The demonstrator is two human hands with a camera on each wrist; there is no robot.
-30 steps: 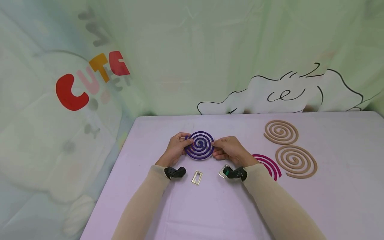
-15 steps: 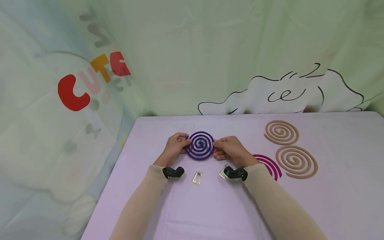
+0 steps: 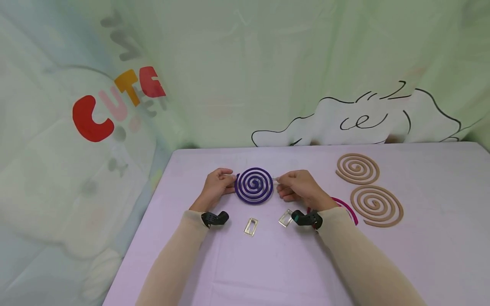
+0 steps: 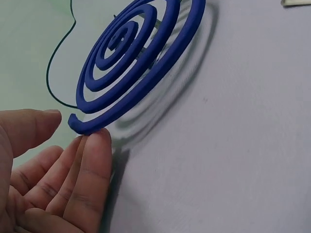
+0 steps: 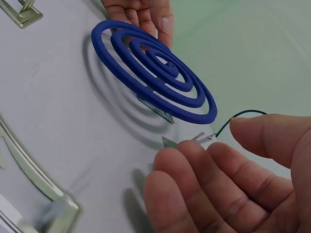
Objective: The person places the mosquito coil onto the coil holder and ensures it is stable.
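Observation:
A blue spiral mosquito coil (image 3: 255,184) lies flat, raised a little over the table, with a metal piece (image 5: 158,110) under it in the right wrist view. At its left edge is my left hand (image 3: 215,185); in the left wrist view a fingertip touches the rim from below while the thumb stands apart. My right hand (image 3: 299,185) is just off the coil's right side, fingers loosely bent and thumb apart. A small metal tip (image 3: 275,179) shows between coil and right fingertips; whether they touch it I cannot tell.
Two metal frames, one left (image 3: 246,228) and one right (image 3: 282,224), lie on the table (image 3: 252,267) nearer me. A pink coil (image 3: 349,207) is partly hidden under my right forearm. Two tan coils, a far one (image 3: 357,168) and a near one (image 3: 375,205), lie at the right.
Both hands have drawn outward from the blue coil, the left hand leftward and the right hand rightward. Each has let go of its rim. The coil stays nearly in place.

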